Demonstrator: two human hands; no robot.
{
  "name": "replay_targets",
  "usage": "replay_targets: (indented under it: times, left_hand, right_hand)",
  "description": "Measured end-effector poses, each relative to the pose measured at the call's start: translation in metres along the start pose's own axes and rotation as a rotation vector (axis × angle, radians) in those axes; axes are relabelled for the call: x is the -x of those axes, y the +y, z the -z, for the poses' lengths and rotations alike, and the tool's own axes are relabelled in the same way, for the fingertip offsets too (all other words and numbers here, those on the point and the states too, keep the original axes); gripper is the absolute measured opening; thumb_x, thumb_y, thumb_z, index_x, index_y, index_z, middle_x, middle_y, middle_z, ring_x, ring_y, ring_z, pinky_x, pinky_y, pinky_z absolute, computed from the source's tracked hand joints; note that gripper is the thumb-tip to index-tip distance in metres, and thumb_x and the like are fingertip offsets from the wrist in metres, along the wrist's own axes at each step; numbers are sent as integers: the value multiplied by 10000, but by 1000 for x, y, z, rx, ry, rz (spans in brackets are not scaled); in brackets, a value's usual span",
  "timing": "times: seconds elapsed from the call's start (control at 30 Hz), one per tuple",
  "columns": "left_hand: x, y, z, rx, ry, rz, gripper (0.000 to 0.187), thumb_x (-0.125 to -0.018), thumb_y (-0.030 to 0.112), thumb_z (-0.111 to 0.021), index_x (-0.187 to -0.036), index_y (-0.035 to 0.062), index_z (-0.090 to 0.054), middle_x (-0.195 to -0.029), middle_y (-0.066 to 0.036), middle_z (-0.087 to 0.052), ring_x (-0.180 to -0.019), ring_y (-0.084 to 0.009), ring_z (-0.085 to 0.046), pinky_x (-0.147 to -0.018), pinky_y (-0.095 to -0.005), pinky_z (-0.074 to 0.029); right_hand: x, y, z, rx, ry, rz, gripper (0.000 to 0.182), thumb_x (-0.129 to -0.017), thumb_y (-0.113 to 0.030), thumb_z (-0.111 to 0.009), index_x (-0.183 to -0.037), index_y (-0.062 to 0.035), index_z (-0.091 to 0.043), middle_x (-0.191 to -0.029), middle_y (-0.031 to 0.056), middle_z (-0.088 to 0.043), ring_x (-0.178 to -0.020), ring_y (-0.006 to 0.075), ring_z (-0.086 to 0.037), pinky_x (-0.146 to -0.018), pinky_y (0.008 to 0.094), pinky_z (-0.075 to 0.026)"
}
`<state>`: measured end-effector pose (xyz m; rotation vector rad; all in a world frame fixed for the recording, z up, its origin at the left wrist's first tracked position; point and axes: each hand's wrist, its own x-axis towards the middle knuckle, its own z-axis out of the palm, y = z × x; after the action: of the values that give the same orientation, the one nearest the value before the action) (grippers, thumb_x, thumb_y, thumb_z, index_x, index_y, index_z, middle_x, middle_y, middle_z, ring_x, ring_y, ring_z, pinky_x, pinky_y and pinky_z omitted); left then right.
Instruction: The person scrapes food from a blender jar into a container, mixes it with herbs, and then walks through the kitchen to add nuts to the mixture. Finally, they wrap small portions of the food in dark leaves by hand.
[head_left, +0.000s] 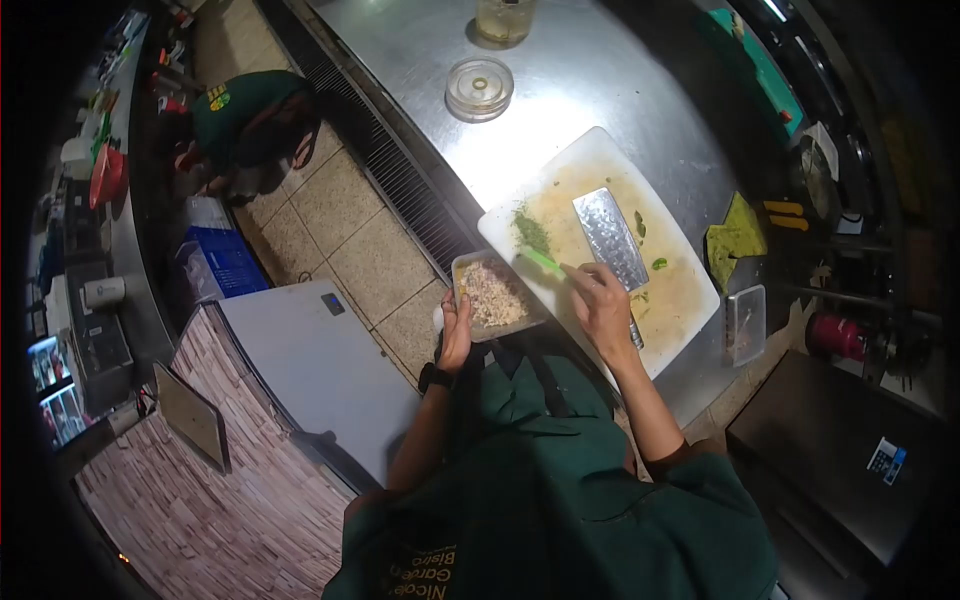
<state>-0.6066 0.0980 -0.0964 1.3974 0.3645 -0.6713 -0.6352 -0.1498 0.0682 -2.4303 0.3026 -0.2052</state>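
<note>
Container (494, 295) of pale chopped food sits in your left hand (456, 332), held by its side just off the near-left edge of the white cutting board (655, 300); your fingers there are fairly straight along its wall. Your right hand (603, 305) is closed narrow around a green utensil (541, 263), whose tip reaches toward chopped herbs (532, 232) at the board's left edge. A cleaver (611, 238) lies flat on the board, its handle beside your right wrist. The board rests on the steel bench (660, 75), with a round clear lid (479, 89) past its far corner and a clear plastic box (745, 325) just beside its right corner. Beyond the bench's left edge are a floor grate, tiles and a crouching person (250, 130). Bare steel lies between board and lid.
</note>
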Motion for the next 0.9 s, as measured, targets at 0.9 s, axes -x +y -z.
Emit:
replay_targets:
  times: [0.9]
  left_hand:
    - [-36, 20, 43, -100, -68, 66, 745, -1014, 503, -471, -1522, 71, -139, -1485, -219, -346, -1346, -305, -431, -1028, -414, -455]
  right_hand:
    - [-1, -29, -109, -273, 548, -618, 272, -881, -119, -665, -1063, 83, -690, -886, 192, -674, -749, 275, -656, -684, 372, -512]
